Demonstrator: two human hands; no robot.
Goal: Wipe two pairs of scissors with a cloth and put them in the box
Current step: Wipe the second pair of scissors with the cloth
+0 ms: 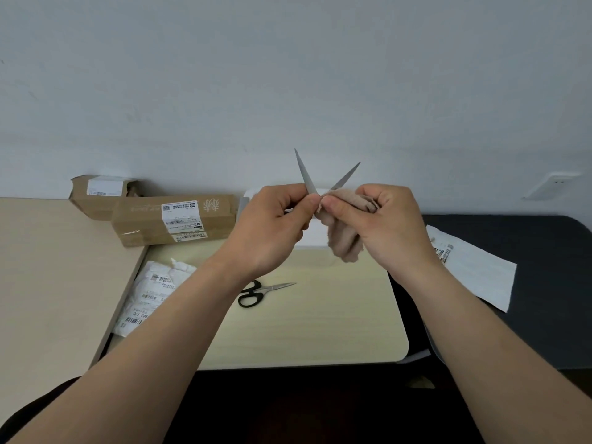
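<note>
My left hand [272,224] grips a pair of scissors [306,174] by its handles, which are hidden in my fist. Its two blades stand spread apart and point up. My right hand [381,222] holds a beige cloth [344,238] and pinches it around the base of the right blade. A second pair of scissors [261,291], with black handles and closed blades, lies on the pale yellow tabletop [320,315] below my left wrist. A white box [312,237] sits behind my hands, mostly covered by them.
Two brown cardboard parcels [173,219] lie at the back left against the wall. A white plastic mailer bag [150,293] lies at the left of the tabletop. Another white mailer [474,267] lies on the dark surface at the right.
</note>
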